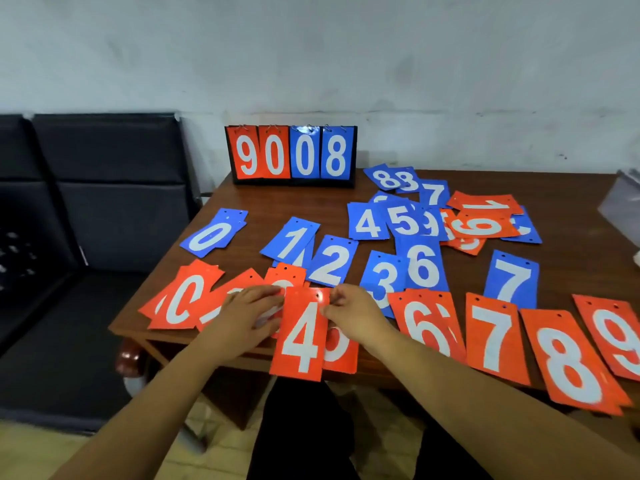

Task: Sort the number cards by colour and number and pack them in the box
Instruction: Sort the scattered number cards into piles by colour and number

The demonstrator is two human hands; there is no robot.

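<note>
A brown wooden table (263, 199) fills the middle of the view, with a black padded seat (104, 188) to its left. At the table's far edge stands a flip scoreboard (291, 155) reading 9 0 in red, 0 8 in blue. Blue number cards (211, 237) lie in a row from 0 upward, and red number cards (495, 337) lie in a nearer row. An unsorted heap (450, 216) of both colours sits far right.

The red 4 card (303, 337) overhangs the near edge between both hands. The right hand (353, 310) pinches its upper right edge with curled fingers. The left hand (249, 306) has its fingers close together and nearly straight, their tips at the card's upper left edge. Its thumb is hidden, so a pinch cannot be told.

The left hand covers the red cards under it, the 4 half hides a red 5 (341, 348), and the frame cuts the red 9 (620, 337).
</note>
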